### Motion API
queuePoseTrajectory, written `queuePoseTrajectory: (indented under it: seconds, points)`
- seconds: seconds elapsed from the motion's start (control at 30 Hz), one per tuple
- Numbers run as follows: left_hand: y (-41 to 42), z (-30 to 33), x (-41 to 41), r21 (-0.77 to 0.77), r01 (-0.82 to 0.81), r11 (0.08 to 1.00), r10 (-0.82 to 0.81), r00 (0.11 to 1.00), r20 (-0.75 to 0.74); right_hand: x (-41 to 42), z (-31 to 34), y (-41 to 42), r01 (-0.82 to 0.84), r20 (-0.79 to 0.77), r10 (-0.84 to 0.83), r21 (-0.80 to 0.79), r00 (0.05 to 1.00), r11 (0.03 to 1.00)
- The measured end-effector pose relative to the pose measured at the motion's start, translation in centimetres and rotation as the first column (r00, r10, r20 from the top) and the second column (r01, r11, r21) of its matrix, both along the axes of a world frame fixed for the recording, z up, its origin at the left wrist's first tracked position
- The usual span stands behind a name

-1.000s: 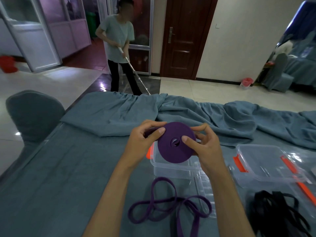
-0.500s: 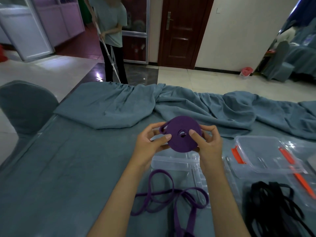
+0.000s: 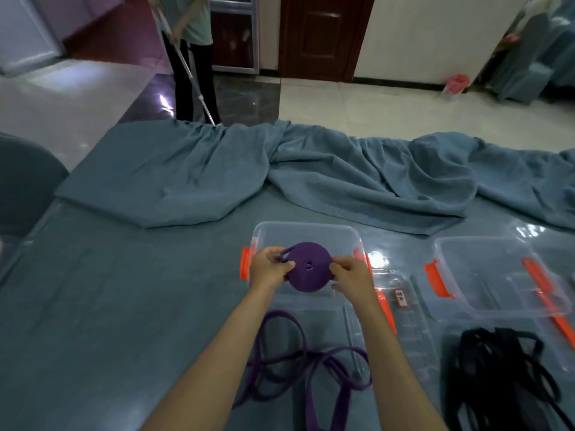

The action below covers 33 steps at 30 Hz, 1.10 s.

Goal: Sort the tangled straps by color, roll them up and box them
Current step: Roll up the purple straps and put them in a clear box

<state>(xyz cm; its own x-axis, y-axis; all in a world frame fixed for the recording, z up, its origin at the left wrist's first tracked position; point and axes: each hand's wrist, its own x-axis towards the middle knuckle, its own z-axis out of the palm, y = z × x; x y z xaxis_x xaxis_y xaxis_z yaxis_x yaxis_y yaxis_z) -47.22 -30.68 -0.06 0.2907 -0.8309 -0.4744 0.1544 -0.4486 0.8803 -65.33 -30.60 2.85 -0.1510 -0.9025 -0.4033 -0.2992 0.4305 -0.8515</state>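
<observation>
A rolled purple strap [image 3: 308, 269] forms a flat disc with a small hole at its centre, held over a clear plastic box [image 3: 306, 228] with orange latches. My left hand [image 3: 269, 270] pinches the roll's left edge and its loose end. My right hand [image 3: 350, 276] grips the right edge. A loose purple strap [image 3: 298, 365] lies tangled on the table between my forearms. Black straps [image 3: 501, 371] lie in a heap at the lower right.
A second clear box [image 3: 494, 275] with orange latches stands to the right, with clear lids [image 3: 404, 309] lying flat between and in front. Bunched blue cloth [image 3: 342, 178] crosses the far table. A chair [image 3: 21, 188] stands at the left. A person [image 3: 189, 54] mops the floor beyond.
Both hands have carried the purple roll forward and down over the clear box. The view has tilted downward, showing more of the table.
</observation>
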Motion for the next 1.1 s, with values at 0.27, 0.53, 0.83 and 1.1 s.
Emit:
queuePoseTrajectory:
  seconds: [0.27,0.53,0.83,1.1]
  points:
    - [-4.6,-6.4,-0.7,0.217,0.111,0.97,-0.167,0.951,0.261,-0.1,-6.2,-4.9,-0.209,-0.192,0.263,0.261,0.946,0.942]
    - [-6.6,-8.2,-0.7,0.338,0.185,0.923,-0.32,0.858,0.402,0.1,-9.0,-7.1,-0.314,-0.2,0.417,0.401,0.887,0.861]
    - [-5.5,-3.9,0.3,0.322,0.374,0.87,-0.493,0.625,0.606,0.3,-3.8,-4.8,-0.376,-0.399,0.377,0.084,0.836,0.923]
    - [7.7,1.3,4.1,-0.336,0.592,0.733,-0.164,0.633,0.757,-2.5,0.2,7.3,-0.256,-0.219,0.174,-0.437,0.96,0.862]
